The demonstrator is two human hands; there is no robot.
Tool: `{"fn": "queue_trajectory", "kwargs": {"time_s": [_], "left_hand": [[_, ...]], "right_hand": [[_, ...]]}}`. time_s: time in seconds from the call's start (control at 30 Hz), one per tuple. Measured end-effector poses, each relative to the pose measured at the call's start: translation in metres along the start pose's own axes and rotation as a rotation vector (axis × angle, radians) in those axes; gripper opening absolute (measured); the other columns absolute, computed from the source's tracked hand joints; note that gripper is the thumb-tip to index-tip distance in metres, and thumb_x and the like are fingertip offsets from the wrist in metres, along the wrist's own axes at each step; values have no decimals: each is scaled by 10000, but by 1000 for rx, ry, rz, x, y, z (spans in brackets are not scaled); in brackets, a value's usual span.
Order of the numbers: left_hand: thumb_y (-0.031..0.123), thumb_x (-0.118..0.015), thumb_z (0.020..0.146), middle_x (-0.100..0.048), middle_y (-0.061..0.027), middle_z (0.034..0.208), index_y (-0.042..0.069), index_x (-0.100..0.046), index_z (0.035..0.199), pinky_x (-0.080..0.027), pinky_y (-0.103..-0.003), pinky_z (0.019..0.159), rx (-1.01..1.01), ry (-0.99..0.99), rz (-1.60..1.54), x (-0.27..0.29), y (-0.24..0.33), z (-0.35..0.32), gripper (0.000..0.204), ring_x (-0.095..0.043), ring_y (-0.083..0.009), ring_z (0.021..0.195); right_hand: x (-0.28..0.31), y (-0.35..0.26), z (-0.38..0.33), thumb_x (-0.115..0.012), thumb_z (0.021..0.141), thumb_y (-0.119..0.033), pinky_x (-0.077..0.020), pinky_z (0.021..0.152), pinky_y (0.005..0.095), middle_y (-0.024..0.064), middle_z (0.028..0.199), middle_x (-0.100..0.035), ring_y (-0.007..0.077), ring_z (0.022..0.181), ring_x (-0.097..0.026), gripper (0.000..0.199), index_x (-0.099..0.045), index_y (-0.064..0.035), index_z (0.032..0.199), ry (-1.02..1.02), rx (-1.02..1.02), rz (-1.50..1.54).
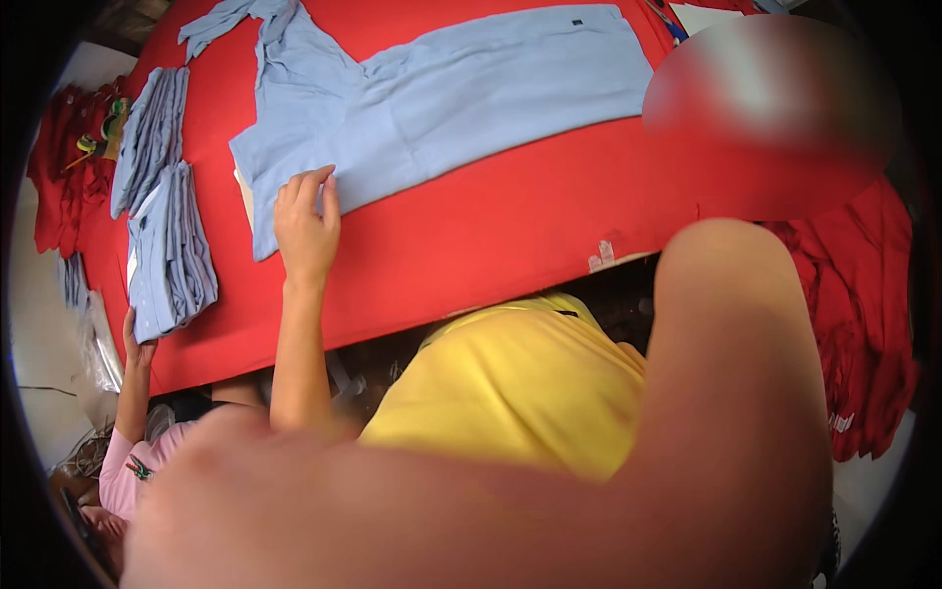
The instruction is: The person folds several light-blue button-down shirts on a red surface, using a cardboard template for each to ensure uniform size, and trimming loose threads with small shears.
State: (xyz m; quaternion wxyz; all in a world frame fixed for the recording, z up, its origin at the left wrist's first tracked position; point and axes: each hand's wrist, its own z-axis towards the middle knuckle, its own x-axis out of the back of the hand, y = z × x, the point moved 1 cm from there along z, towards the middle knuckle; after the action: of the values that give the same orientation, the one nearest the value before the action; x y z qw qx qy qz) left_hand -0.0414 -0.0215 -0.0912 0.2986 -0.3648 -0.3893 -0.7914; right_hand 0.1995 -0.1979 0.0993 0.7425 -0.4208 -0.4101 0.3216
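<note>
Shirt [461, 98], light blue, lies flat on red table cover [510, 236], body spread, one sleeve turned in. Left hand [306, 224] open, fingers pressing shirt's near hem corner. Right hand out of view; its forearm [726, 412] crosses close to the camera. Two folded blue stacks [162, 206] at left; this fold looks barely begun.

Red table [510, 231], spread blue shirt [471, 93], folded stacks [167, 250]
</note>
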Motion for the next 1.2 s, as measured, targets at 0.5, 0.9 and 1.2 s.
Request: {"fn": "queue_trajectory", "kwargs": {"time_s": [0.5,0.9,1.2], "left_hand": [[293,-607,902,-451,-189,1356,7,-443,1350,-349,-446,1045,206,105,213,-33,-109,48,556,-408,-370,1244],[82,-643,730,-578,-108,1177,72,-457,1352,-339,-397,1012,408,125,-120,-7,-126,40,650,-505,-275,1117],[140,-661,651,-539,-89,1277,94,-385,1416,-258,-406,1080,284,-26,-41,-2,-120,47,814,-443,-260,1204]], "right_hand": [[196,265,-206,-506,955,-297,-248,1124,441,133,1461,-392,290,1371,-333,426,-512,-81,1322,912,-906,-1352],[255,324,87,-457,803,76,-284,1110,481,152,1430,-431,375,1369,-317,552,-537,-116,1314,597,-417,-1155],[332,388,262,-570,824,-176,-212,1079,627,89,1279,-571,314,1303,-390,450,-583,-152,1273,-165,-752,-1373]]}}
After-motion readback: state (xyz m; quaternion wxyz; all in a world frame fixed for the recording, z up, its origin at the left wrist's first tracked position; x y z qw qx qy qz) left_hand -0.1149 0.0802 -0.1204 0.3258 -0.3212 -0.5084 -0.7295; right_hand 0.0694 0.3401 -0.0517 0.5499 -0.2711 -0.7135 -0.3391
